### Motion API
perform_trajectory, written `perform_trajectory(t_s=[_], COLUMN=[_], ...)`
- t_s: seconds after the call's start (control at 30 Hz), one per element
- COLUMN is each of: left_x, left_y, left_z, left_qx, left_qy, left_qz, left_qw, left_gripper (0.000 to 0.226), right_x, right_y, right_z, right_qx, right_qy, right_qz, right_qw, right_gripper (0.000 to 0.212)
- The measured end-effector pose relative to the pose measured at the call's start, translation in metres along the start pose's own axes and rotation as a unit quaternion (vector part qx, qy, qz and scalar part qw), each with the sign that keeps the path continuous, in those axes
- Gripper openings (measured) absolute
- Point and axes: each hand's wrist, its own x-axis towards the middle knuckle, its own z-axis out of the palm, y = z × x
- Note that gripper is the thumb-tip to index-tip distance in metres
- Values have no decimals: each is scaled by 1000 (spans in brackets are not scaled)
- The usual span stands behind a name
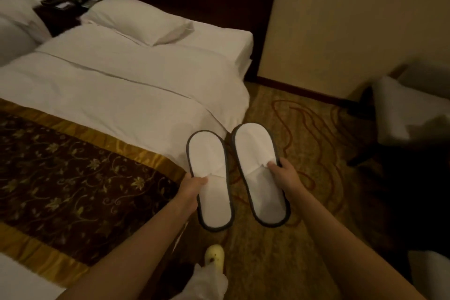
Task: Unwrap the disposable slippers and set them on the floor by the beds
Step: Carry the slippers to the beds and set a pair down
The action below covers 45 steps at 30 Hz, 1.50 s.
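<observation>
Both slippers unwrapped, held in the air above the patterned carpet (280, 109) at the bed's (117, 85) side. Left hand (191, 189) pinches the left slipper (209, 178) at its mid-length on the outer edge, thumb on top across the flattened strap; toe end points away from the person, heel end hangs toward them. Right hand (286, 173) clamps the right slipper (260, 173) the same way on its outer edge. The two slippers lie side by side, just apart, flat faces up. Crumpled wrapper (207, 282) low in view
</observation>
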Motion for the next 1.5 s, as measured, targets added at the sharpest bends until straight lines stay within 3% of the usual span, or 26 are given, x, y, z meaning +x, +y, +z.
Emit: perform_trajectory(t_s=[0.37,0.7,1.0,1.3,1.5], left_x=[118,150,141,167,234], left_y=[101,72,-75,-292,-422], left_z=[35,64,92,58,-4], left_qx=[-30,-115,-213,-275,-257], left_qy=[43,169,335,392,391], left_qz=[40,37,19,-39,-4], left_qw=[998,978,918,877,884], left_gripper=[53,52,60,57,55], right_x=[159,258,313,345,377], right_y=[-95,-87,11,208,350], right_z=[21,42,59,130,228], right_qx=[18,-63,-145,-250,-261], right_qy=[-65,-222,-394,-441,-439], right_qz=[-57,-72,-44,19,2], right_qw=[996,970,906,862,860], right_gripper=[37,36,38,47,51])
